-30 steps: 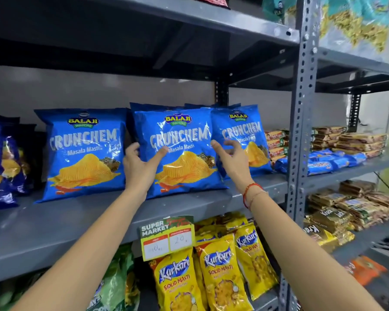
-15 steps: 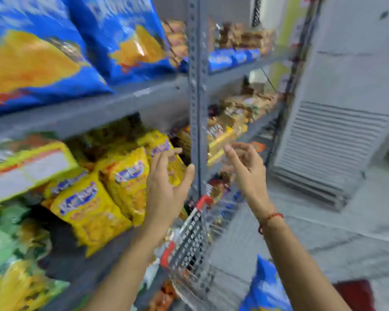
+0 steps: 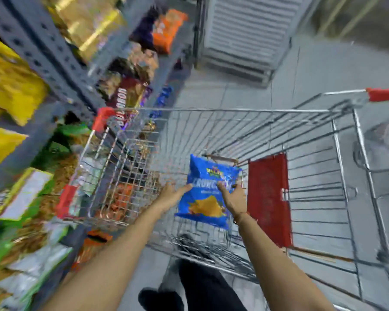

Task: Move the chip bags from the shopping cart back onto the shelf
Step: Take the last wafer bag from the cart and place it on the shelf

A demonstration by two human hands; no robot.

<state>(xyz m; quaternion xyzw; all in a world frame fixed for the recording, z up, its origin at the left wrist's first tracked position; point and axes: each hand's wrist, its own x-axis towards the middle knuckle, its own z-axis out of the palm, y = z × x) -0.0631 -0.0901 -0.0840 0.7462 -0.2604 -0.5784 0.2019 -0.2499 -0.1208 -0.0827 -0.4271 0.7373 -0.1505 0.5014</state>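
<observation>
A blue Crunchem chip bag (image 3: 206, 204) lies inside the wire shopping cart (image 3: 234, 111), near its closer end. My left hand (image 3: 172, 194) touches the bag's left edge with fingers spread. My right hand (image 3: 233, 198) is on the bag's right side, fingers curled over its face and edge. Both arms reach down into the cart. The grey shelf rack (image 3: 43, 57) stands at the left, blurred by head motion.
Yellow snack bags (image 3: 7, 86), green packs (image 3: 0, 248) and biscuit packs (image 3: 126, 93) fill the lower shelves at left. A red panel (image 3: 267, 198) sits in the cart beside the bag. A white louvred unit (image 3: 249, 30) stands on the grey floor beyond.
My view swung from the shelf down to the cart. Both hands left the shelved blue bag, dropped into the cart, and now rest on the blue bag there.
</observation>
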